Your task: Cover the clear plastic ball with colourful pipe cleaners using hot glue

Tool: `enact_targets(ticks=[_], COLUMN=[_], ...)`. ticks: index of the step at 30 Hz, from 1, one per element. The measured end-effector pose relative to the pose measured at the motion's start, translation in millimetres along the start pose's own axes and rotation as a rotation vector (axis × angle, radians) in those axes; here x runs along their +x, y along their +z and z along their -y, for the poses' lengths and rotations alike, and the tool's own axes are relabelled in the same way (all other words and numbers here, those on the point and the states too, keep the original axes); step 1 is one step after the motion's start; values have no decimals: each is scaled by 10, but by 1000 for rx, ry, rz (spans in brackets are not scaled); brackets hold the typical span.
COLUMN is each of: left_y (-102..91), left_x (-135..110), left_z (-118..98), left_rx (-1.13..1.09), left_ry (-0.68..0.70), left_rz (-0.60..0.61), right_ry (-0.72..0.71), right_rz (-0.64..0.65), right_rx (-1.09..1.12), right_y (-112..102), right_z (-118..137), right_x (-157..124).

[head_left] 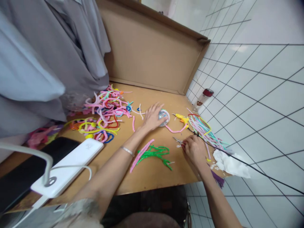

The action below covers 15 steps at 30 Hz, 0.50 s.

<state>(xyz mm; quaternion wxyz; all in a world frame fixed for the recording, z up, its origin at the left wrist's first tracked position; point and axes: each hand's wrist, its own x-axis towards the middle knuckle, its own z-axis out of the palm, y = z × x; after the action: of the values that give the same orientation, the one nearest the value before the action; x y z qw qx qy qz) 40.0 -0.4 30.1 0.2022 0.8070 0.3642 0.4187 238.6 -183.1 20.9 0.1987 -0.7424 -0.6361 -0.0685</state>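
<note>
My left hand (152, 116) reaches across the wooden table (152, 174) and lies over a clear glittery ball (164, 117), its fingers curved round it. A pink pipe cleaner (176, 129) trails from under the ball. My right hand (194, 148) is closed near the table's right edge, gripping small scissors or pliers (178, 141) whose metal tips point left. Green and pink pipe cleaners (152, 153) lie between my forearms.
A tangled heap of coloured pipe cleaners (104, 110) covers the left of the table. A yellow glue gun (181, 118) and a bundle of straight pipe cleaners (204, 131) lie right. White stuffing (228, 163), a small jar (205, 96), a white power bank (68, 166), hanging grey cloth (47, 57) and a cardboard backboard (152, 50) surround them.
</note>
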Motion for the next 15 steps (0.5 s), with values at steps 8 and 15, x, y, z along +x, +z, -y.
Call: enact_targets(ticks=[8,15], left_y=[54,-22], left_x=[-52,-198], left_z=[149,271], left_rx=[-157,-313], left_ry=[-70,-143], left_rz=[-6,-117], right_ry=[606,583], right_rz=[130,-59], right_rx=[1318,1580], right_y=[358,636], right_z=[365,674], right_x=[381,717])
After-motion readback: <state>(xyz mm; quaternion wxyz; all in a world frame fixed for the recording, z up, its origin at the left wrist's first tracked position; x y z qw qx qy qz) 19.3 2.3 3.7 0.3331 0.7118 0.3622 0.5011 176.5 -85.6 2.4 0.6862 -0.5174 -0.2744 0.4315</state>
